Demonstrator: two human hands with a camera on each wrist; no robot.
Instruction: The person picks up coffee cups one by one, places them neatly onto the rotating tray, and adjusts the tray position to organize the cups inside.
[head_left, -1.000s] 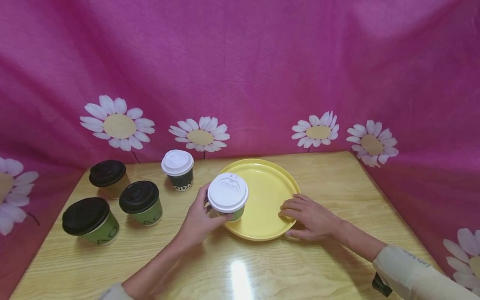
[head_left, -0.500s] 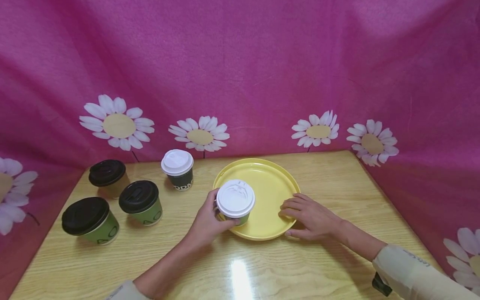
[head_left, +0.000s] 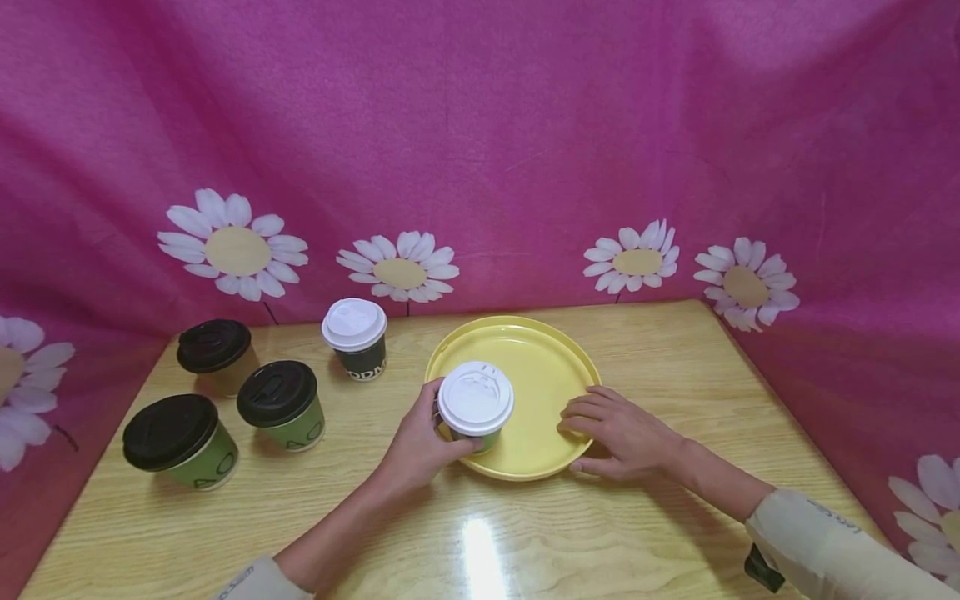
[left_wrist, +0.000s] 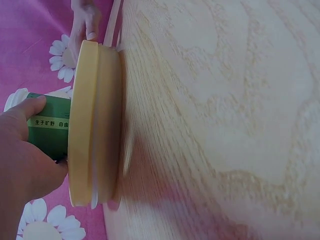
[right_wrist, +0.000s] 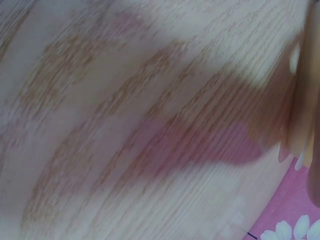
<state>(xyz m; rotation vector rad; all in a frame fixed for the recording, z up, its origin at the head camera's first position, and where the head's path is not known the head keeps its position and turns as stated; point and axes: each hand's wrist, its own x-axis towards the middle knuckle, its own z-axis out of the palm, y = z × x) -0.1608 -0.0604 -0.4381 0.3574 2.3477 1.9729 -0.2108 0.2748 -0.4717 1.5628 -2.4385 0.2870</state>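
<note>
My left hand (head_left: pixel 420 442) grips a green paper coffee cup (left_wrist: pixel 52 127) with a white lid (head_left: pixel 476 398). Fingers and thumb wrap the cup's side, and it stands upright within the left front part of a round yellow tray (head_left: pixel 536 375). In the left wrist view the tray's rim (left_wrist: pixel 85 125) hides the cup's base, so whether it touches the floor of the tray cannot be told. On the opposite side, my right hand (head_left: pixel 618 433) rests at the tray's right rim, fingers loosely bent over the edge and thumb outside. The right wrist view shows mostly tabletop.
On the left stand a black cup with a white lid (head_left: pixel 355 325), two green cups with black lids (head_left: pixel 279 393) (head_left: pixel 172 431), and a brown cup with a black lid (head_left: pixel 215 346). A pink flowered cloth (head_left: pixel 510 150) hangs behind and beside the wooden table (head_left: pixel 675 358).
The left hand has brought the white-lidded green cup to the right and a little nearer, farther over the tray; it barely shifts in the last half second. The right hand has stayed put.
</note>
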